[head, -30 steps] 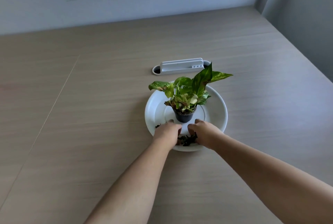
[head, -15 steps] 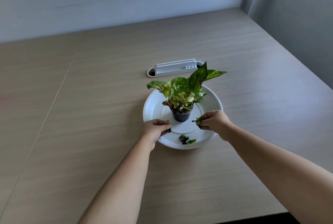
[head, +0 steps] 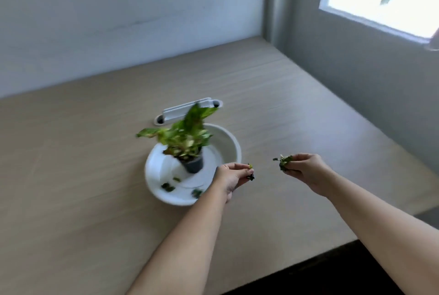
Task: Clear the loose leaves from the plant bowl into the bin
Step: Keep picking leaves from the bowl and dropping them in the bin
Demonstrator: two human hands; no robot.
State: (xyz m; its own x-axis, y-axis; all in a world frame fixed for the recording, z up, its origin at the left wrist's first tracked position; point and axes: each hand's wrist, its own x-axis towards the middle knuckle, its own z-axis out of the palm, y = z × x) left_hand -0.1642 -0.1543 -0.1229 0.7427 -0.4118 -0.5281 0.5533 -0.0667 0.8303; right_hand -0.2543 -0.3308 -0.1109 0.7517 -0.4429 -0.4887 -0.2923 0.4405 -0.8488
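The whole view is motion-blurred, so I cannot make out leaf edges, and no bin is in view. From the left: the white plant bowl (head: 234,146) sits on the table (head: 71,176) nearer the back edge than the front, its near-right rim hidden behind my left wrist. In it a small dark pot (head: 193,166) stands upright, its plant (head: 183,136) leaning with the longest leaf pointing up and to the right, toward the table's back right corner. Three dark loose leaves (head: 167,186) lie on the bowl floor near its front rim; their long axes are too blurred to tell. Behind the bowl a white cable slot (head: 175,111) runs along the back edge. My left hand (head: 231,177), just right of the bowl rim, pinches a small leaf scrap (head: 250,172). My right hand (head: 305,171), further right above bare table, is closed around a leaf bunch (head: 283,162) whose tips point left.
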